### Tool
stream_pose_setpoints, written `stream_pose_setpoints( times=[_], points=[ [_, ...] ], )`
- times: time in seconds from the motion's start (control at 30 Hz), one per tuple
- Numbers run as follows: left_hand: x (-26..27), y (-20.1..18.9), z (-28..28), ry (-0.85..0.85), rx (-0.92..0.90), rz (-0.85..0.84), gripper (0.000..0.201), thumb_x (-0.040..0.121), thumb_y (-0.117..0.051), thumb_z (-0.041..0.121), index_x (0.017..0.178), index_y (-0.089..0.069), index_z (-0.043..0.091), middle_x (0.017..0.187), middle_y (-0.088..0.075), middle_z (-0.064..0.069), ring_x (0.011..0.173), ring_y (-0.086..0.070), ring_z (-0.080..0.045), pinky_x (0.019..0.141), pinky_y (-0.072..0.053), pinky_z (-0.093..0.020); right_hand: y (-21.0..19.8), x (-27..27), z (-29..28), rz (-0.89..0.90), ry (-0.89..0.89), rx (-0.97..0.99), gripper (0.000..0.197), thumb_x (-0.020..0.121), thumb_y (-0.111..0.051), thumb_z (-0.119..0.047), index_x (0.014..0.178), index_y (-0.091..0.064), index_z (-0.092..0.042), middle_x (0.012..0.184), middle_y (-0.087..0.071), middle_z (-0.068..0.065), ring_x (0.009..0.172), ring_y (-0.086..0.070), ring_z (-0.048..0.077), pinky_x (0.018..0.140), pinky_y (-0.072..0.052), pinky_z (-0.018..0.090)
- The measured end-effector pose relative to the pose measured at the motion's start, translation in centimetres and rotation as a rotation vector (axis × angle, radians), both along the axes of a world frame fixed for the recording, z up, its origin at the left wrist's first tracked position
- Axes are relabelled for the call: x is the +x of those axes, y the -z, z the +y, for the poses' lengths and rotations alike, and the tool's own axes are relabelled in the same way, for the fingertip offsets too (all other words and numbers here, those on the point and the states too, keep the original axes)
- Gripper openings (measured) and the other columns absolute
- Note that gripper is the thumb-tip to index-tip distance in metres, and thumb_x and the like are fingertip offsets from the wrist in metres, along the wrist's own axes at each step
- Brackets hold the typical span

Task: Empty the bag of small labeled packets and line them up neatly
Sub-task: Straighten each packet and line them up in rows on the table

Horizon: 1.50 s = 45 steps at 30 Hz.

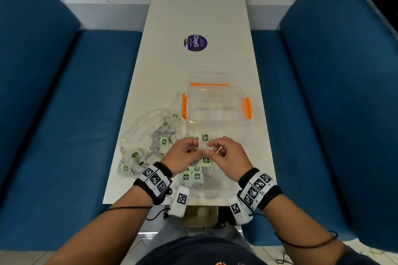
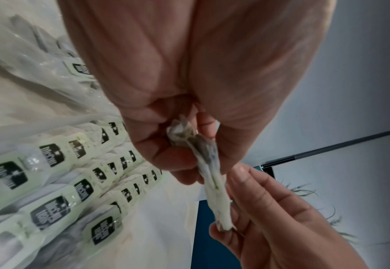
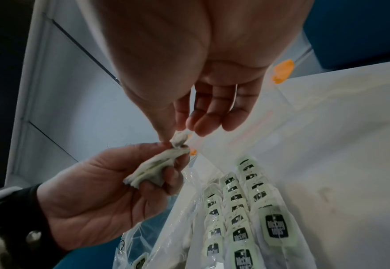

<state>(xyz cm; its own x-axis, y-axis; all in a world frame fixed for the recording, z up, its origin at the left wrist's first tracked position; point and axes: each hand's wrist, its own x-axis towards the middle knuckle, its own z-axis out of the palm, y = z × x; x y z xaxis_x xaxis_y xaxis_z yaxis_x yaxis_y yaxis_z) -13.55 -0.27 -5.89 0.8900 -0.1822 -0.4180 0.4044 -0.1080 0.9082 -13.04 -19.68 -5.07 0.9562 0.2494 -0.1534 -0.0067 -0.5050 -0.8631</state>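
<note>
Both hands met mid-table, left hand point(image 1: 184, 153) and right hand point(image 1: 228, 155) each pinching with thumb and curled fingers.

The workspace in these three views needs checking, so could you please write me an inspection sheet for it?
Surface: pale table, a round purple sticker stuck on it.
Job's things: clear bag still holding packets; rows of packets lined up under the hands.
Clutter: clear box with orange clips, nothing seen inside.
Hands: left hand and right hand both pinch one packet.
Cables: thin black cords along both forearms.
Surroundings: blue benches both sides, white wall beyond.
</note>
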Motion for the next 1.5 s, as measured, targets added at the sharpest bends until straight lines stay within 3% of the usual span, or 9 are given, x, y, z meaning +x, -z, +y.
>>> stream_pose_setpoints(
  times=[0.1,0.4,0.6,0.77,0.9,1.07,1.2,1.3,1.5],
  points=[
    [0.2,-0.2,-0.1,0.033,0.005,-0.017,0.007,0.094,-0.072,0.007,0.094,-0.065,0.005,0.064,-0.063,0.009,0.053,-0.051,-0.007,0.055,-0.046,-0.021,-0.2,0.3,0.3,-0.002,0.001,-0.036,0.006,0.092,-0.074,-0.027,0.097,-0.073,-0.027,0.089,-0.063,-0.01,0.067,-0.056,0.002,0.069,-0.05,0.022],
    [0.4,-0.3,0.1,-0.039,-0.167,0.118,0.024,0.092,-0.07,0.0,0.109,-0.058,-0.011,0.089,-0.06,-0.022,0.056,-0.05,-0.012,0.052,-0.043,-0.022,-0.8,0.4,0.0,-0.032,-0.028,-0.007,0.004,0.095,-0.07,-0.025,0.094,-0.071,-0.021,0.091,-0.068,-0.009,0.077,-0.062,0.009,0.075,-0.055,0.034],
    [0.4,-0.6,0.1,-0.104,-0.374,0.238,0.02,0.087,-0.072,0.0,0.103,-0.061,0.007,0.101,-0.063,-0.021,0.083,-0.062,-0.026,0.071,-0.051,-0.035,-1.2,0.1,-0.5,-0.085,-0.069,-0.012,0.007,0.097,-0.067,-0.026,0.093,-0.069,-0.021,0.09,-0.067,-0.009,0.084,-0.063,0.01,0.079,-0.055,0.038],
    [0.3,-0.7,0.1,-0.132,-0.469,0.286,0.02,0.092,-0.061,-0.005,0.097,-0.066,0.014,0.094,-0.076,-0.008,0.085,-0.07,-0.021,0.078,-0.049,-0.036,-1.6,-0.3,-0.5,-0.097,-0.083,0.013,0.007,0.097,-0.068,-0.024,0.09,-0.068,-0.022,0.089,-0.067,-0.01,0.084,-0.063,0.01,0.079,-0.054,0.038],
    [0.5,-1.0,0.0,-0.141,-0.5,0.291,0.019,0.086,-0.065,0.004,0.102,-0.07,0.013,0.093,-0.076,-0.005,0.083,-0.071,-0.017,0.073,-0.053,-0.033,-2.1,-0.3,-0.4,-0.16,-0.062,0.031,0.005,0.096,-0.07,-0.024,0.092,-0.071,-0.022,0.085,-0.066,-0.008,0.082,-0.062,0.011,0.077,-0.053,0.035],
    [0.5,-1.7,-0.6,-0.125,-0.505,0.262,0.043,0.098,-0.052,-0.007,0.076,-0.079,0.019,0.076,-0.076,-0.003,0.07,-0.072,-0.011,0.06,-0.055,-0.024,-2.6,-0.5,0.0,-0.237,-0.063,0.043,0.005,0.093,-0.073,-0.024,0.095,-0.076,-0.027,0.08,-0.062,-0.008,0.076,-0.061,0.012,0.071,-0.053,0.036],
    [0.6,-1.7,-0.7,-0.157,-0.528,0.219,0.006,0.094,-0.059,-0.002,0.094,-0.064,0.0,0.084,-0.076,-0.012,0.069,-0.072,-0.015,0.055,-0.055,-0.022,-2.5,-0.5,-0.2,-0.22,-0.029,0.044,0.008,0.092,-0.072,-0.031,0.096,-0.078,-0.03,0.079,-0.063,-0.007,0.075,-0.062,0.011,0.071,-0.054,0.037],
    [0.5,-1.8,-0.6,-0.164,-0.5,0.195,0.011,0.096,-0.057,-0.004,0.093,-0.066,0.0,0.083,-0.076,-0.01,0.065,-0.071,-0.012,0.053,-0.053,-0.019,-2.9,-0.8,-0.4,-0.197,-0.007,0.051,0.008,0.092,-0.072,-0.031,0.088,-0.077,-0.027,0.078,-0.064,-0.008,0.074,-0.062,0.012,0.071,-0.053,0.031],
    [0.3,-2.3,-0.1,-0.101,-0.361,0.141,0.014,0.087,-0.076,0.01,0.101,-0.079,0.008,0.098,-0.076,-0.016,0.093,-0.065,-0.032,0.084,-0.049,-0.039,-4.2,1.2,-0.9,0.127,0.166,0.241,0.006,0.096,-0.07,-0.026,0.102,-0.072,-0.028,0.092,-0.073,-0.001,0.074,-0.067,0.013,0.076,-0.055,0.028]
  ],
)
